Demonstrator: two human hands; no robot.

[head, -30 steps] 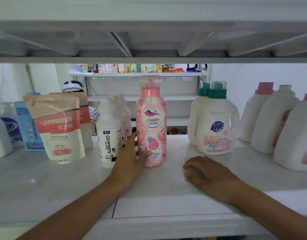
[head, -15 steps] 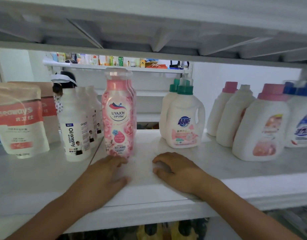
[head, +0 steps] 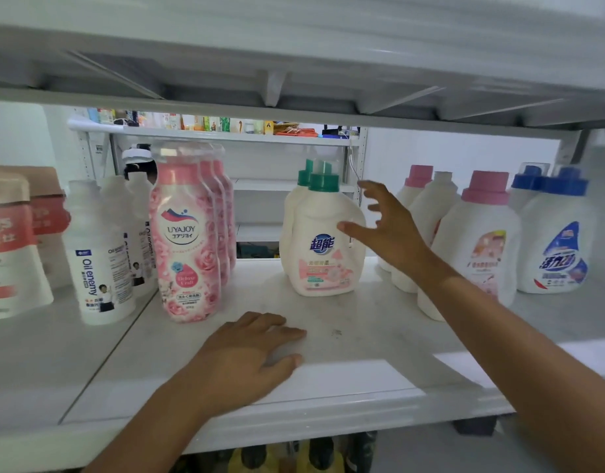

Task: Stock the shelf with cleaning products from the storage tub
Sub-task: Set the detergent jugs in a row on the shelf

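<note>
The shelf (head: 362,339) carries its stock in rows by kind, each row running front to back with labels outward, evidently so that like sits with like and the faces read from the front; from the left stand a red-and-white pouch (head: 11,254), a white bottle (head: 99,268) marked Oil enemy, a pink floral bottle (head: 186,240), a green-capped jug (head: 323,257), a pink-capped jug (head: 478,240) and a blue-capped jug (head: 560,240), all upright; bare shelf lies between the pink floral bottle and the green-capped jug and along the front edge. The storage tub is not in view; neither hand carries a product. The left hand (head: 250,353) lies palm down on the bare shelf near its front edge, just in front of the pink floral bottle and apart from it, fingers straight, holding nothing; judged a brace while the person leans in. The right hand (head: 390,230) is raised beside the shoulder of the green-capped jug, forearm reaching in from the lower right, fingers spread and loosely bent, thumb pointed at the jug's face; it is open and grips nothing; whether the thumb touches the jug cannot be told, the hand being blurred. Judgement: the right hand is placed to take or straighten the green-capped jug; the matching jug close behind it could be knocked if the front one is pushed back.
</note>
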